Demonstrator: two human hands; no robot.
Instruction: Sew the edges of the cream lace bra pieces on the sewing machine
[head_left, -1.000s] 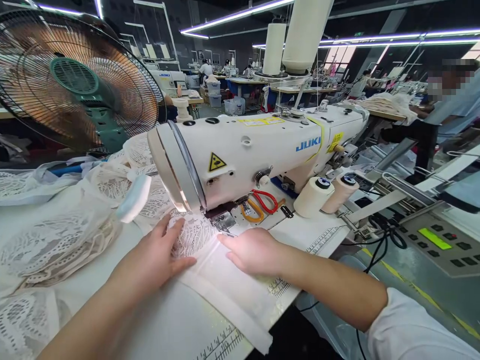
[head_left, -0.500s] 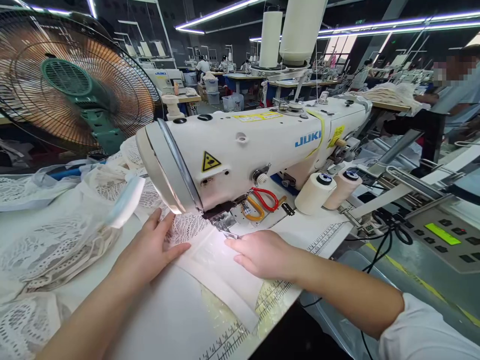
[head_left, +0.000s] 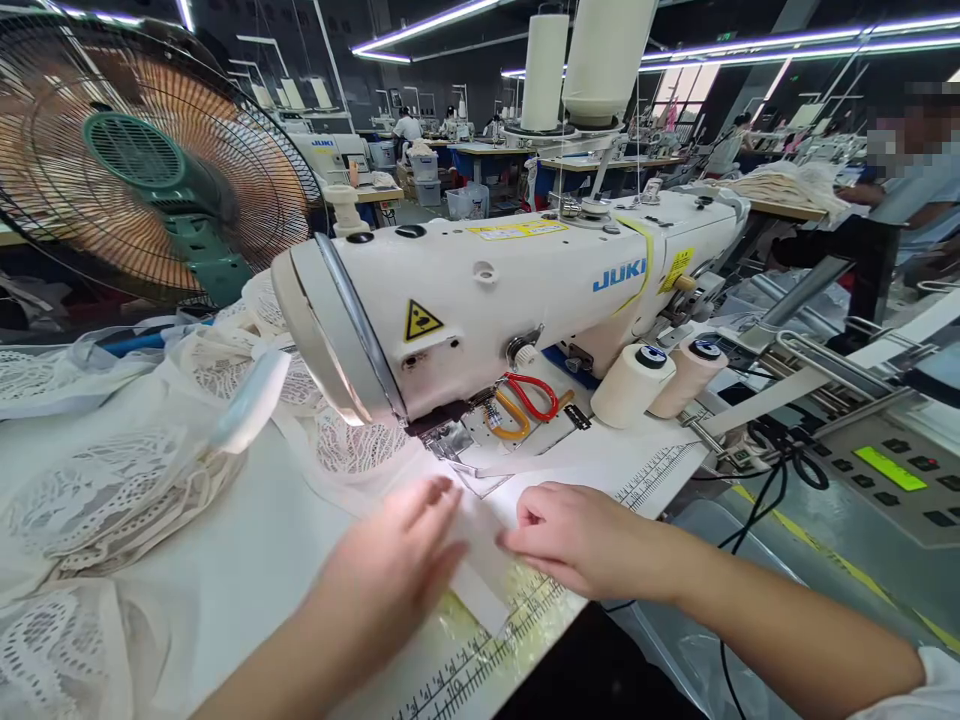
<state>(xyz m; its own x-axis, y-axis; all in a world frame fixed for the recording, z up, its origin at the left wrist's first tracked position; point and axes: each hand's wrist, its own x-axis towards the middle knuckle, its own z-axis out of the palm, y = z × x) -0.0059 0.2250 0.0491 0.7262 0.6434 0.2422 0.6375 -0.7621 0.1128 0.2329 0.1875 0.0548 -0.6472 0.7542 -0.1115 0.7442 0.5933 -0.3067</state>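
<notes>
Thin white fabric strip (head_left: 480, 560) lies flat in front of sewing machine (head_left: 487, 290). Strip pressed by left hand (head_left: 397, 570), blurred, fingers spread; pinched by right hand (head_left: 577, 535), fingers curled. Perforated lace (head_left: 352, 450) left of needle.

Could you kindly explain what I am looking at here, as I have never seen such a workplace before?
This is one picture from a camera worn on a person's head, looking forward and down at their own two bare hands. The large white body is an industrial sewing machine standing on a white table with ruler marks printed along its near edge. The left hand lies flat on a white fabric strip just in front of the needle area; it looks blurred. The right hand pinches the same strip with its fingers. White lace fabric is piled to the left. Behind the needle lie red and orange scissors, and beside them stand two thread cones. A fan stands at the back left, and a control panel sits at the right.
</notes>
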